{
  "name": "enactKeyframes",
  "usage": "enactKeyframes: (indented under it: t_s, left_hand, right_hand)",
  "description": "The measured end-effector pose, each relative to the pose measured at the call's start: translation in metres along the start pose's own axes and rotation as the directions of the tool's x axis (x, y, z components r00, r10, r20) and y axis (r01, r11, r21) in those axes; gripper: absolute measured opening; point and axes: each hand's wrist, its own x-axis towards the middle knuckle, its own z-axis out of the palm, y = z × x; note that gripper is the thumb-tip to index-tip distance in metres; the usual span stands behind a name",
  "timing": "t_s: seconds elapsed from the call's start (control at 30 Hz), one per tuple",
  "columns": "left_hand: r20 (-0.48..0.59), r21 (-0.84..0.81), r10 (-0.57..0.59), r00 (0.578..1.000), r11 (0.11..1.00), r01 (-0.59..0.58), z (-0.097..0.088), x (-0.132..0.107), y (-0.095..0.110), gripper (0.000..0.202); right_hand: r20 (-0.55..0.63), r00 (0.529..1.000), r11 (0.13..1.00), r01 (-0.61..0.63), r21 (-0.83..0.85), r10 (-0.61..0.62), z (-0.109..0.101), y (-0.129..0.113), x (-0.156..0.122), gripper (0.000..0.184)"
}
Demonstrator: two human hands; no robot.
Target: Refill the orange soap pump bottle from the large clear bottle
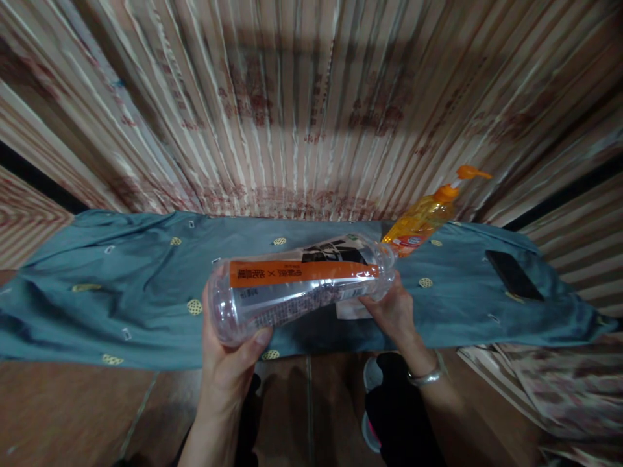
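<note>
A large clear plastic bottle [302, 279] with an orange and silver label lies nearly level in front of me, held up over the cloth. Around its base, at the left end, my left hand [233, 350] is closed with the thumb on the near side. My right hand [392, 308] grips the neck end from below; some of its fingers are hidden behind the bottle. Just beyond that neck stands an orange pump bottle [418, 217] of yellow liquid, its lower part partly hidden by the clear bottle.
A teal cloth [146, 285] with yellow pineapple prints covers the long surface. On its right side lies a dark phone [513, 275]. A whitish flat piece [353, 310] shows under the clear bottle. Behind hangs a striped, pleated curtain [311, 117]; tiled floor [160, 402] shows below.
</note>
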Motion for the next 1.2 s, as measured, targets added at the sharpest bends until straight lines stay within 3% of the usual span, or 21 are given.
enactKeyframes:
  t_s: [0.27,0.47,0.7,0.97,1.2]
  left_hand:
    - [-0.023,-0.019,0.012,1.000,1.000,-0.012,-0.009,0.001,-0.007,0.098]
    - [-0.038,0.000,-0.011,0.999,1.000,0.011,0.001,-0.002,0.002,0.090]
    - [-0.003,0.003,0.014,1.000,1.000,-0.014,-0.007,0.001,-0.004,0.092]
    - [-0.064,0.003,-0.009,0.998,1.000,0.010,0.006,-0.003,0.005,0.087]
    - [-0.041,0.009,-0.006,0.999,1.000,0.006,0.003,0.000,0.004,0.082]
  right_hand:
    - [0.001,0.999,0.999,0.040,-0.002,-0.040,0.004,0.005,-0.001,0.072]
    - [0.003,0.999,0.999,0.035,0.026,-0.035,0.005,0.006,0.000,0.079]
    - [-0.007,0.999,0.999,0.042,0.028,-0.042,0.007,0.007,0.000,0.079]
    - [-0.005,0.999,0.998,0.038,0.048,-0.038,0.005,0.004,0.000,0.080]
    - [0.006,0.999,0.998,0.036,0.049,-0.036,0.003,-0.001,-0.001,0.076]
